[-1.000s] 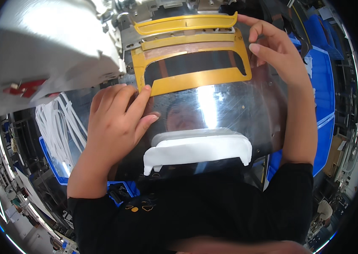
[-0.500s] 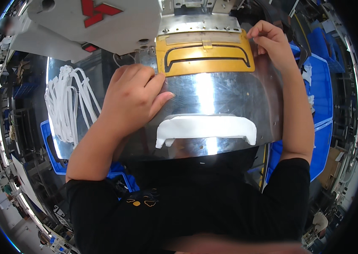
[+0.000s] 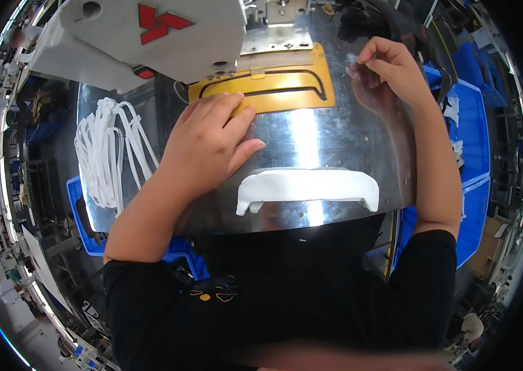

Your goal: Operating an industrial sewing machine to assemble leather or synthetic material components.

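A yellow sewing template (image 3: pixel 286 102) with a dark-edged curved slot lies on the shiny metal table, under a metal clamp bar (image 3: pixel 277 39). My left hand (image 3: pixel 209 139) rests palm down at the template's near left part, fingertips on it and thumb apart. To the right of the template, my right hand (image 3: pixel 394 68) is raised over the table with thumb and forefinger pinched. Whatever may be between them is too small to make out. A white curved padded piece (image 3: pixel 308 185) lies nearer to me, touched by neither hand.
The pale sewing machine head (image 3: pixel 150 46) overhangs the template's left end. White looped strips (image 3: pixel 103 154) are heaped at the table's left. Blue bins (image 3: pixel 471 136) stand beyond the right edge, and another blue bin (image 3: pixel 79 213) is below the left edge.
The template and its clamp bar have shifted left, partly under the machine head. My left fingers now lie over the template. My right hand, earlier beside its right corner, is now apart from it.
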Action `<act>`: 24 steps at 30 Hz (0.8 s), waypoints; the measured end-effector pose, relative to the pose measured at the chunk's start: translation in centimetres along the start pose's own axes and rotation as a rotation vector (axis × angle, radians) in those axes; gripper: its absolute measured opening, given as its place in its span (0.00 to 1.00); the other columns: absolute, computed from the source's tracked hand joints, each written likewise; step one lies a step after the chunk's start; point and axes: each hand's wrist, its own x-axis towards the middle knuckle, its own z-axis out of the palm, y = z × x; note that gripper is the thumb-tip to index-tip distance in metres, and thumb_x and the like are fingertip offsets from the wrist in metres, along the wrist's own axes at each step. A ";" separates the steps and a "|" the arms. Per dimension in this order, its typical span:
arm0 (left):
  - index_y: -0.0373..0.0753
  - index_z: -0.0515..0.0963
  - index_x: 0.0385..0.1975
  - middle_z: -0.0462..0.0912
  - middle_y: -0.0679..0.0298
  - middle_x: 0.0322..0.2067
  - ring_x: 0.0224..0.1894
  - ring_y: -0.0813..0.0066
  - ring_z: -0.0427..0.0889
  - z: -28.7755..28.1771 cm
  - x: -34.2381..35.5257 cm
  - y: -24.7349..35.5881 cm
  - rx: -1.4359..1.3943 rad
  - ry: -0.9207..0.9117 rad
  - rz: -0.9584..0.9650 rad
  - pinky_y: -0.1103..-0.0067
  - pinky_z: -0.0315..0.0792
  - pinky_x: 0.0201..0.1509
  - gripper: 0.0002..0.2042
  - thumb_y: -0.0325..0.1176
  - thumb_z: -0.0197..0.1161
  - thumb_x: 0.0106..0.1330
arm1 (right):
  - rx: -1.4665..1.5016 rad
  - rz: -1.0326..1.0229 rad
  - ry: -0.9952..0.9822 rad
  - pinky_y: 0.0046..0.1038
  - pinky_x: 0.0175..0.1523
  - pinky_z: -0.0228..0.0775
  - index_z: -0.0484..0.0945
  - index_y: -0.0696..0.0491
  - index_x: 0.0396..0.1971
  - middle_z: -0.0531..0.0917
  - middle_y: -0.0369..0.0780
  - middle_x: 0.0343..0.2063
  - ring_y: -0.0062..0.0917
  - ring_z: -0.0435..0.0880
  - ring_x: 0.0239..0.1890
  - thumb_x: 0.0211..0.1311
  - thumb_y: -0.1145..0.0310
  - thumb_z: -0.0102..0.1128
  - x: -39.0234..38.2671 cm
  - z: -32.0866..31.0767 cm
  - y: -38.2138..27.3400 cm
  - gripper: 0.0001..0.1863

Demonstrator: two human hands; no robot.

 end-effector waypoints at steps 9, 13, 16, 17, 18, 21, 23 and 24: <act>0.37 0.84 0.62 0.84 0.52 0.62 0.63 0.51 0.83 0.3 -0.2 -0.1 -0.009 -0.045 -0.046 0.60 0.76 0.70 0.29 0.51 0.74 0.69 | -0.112 0.010 0.005 0.20 0.37 0.75 0.84 0.55 0.39 0.85 0.31 0.29 0.12 0.81 0.31 0.70 0.76 0.60 -0.4 0.5 0.4 0.04; 0.37 0.84 0.62 0.83 0.52 0.63 0.63 0.50 0.82 0.3 -0.1 -0.1 -0.016 -0.052 -0.053 0.60 0.76 0.70 0.29 0.52 0.74 0.68 | -0.291 -0.075 -0.022 0.19 0.39 0.74 0.85 0.56 0.41 0.87 0.31 0.34 0.13 0.82 0.34 0.69 0.76 0.61 -0.7 0.7 0.0 0.06; 0.36 0.84 0.62 0.83 0.51 0.63 0.63 0.49 0.82 0.2 -0.1 -0.2 -0.002 -0.060 -0.064 0.59 0.76 0.70 0.30 0.53 0.74 0.68 | -0.415 -0.145 -0.073 0.21 0.41 0.75 0.86 0.57 0.43 0.88 0.34 0.38 0.15 0.83 0.36 0.67 0.76 0.62 -1.3 1.6 -1.2 0.08; 0.36 0.84 0.62 0.83 0.51 0.63 0.63 0.49 0.82 0.3 -0.1 -0.2 -0.005 -0.056 -0.065 0.59 0.76 0.70 0.30 0.53 0.74 0.68 | -0.464 -0.206 -0.089 0.22 0.41 0.76 0.87 0.57 0.44 0.88 0.36 0.41 0.18 0.84 0.36 0.67 0.76 0.62 -1.5 2.0 -1.6 0.09; 0.36 0.84 0.62 0.83 0.51 0.62 0.63 0.49 0.82 0.2 -0.1 -0.2 0.002 -0.066 -0.068 0.58 0.76 0.70 0.31 0.54 0.74 0.69 | -0.468 -0.205 -0.091 0.22 0.41 0.76 0.87 0.57 0.44 0.88 0.36 0.41 0.18 0.84 0.36 0.67 0.76 0.62 -1.7 2.5 -2.0 0.09; 0.35 0.83 0.62 0.83 0.50 0.62 0.63 0.48 0.82 0.1 0.1 0.1 -0.002 -0.078 -0.079 0.57 0.75 0.70 0.31 0.55 0.73 0.69 | -0.604 -0.483 -0.115 0.36 0.52 0.81 0.88 0.57 0.46 0.89 0.43 0.50 0.37 0.89 0.47 0.64 0.75 0.64 -2.5 4.3 -3.8 0.12; 0.35 0.83 0.62 0.82 0.50 0.62 0.63 0.48 0.81 0.1 0.1 0.1 -0.014 -0.085 -0.080 0.56 0.75 0.70 0.32 0.55 0.73 0.69 | -0.653 -0.530 -0.150 0.38 0.57 0.79 0.88 0.56 0.48 0.88 0.42 0.53 0.39 0.87 0.51 0.63 0.74 0.66 -2.9 5.4 -4.5 0.13; 0.35 0.83 0.62 0.82 0.50 0.62 0.63 0.48 0.81 0.2 0.0 0.1 -0.010 -0.085 -0.075 0.56 0.75 0.70 0.32 0.55 0.73 0.68 | -0.702 -0.577 -0.180 0.40 0.62 0.77 0.88 0.55 0.49 0.88 0.41 0.56 0.40 0.86 0.56 0.62 0.74 0.67 -2.9 5.9 -4.7 0.15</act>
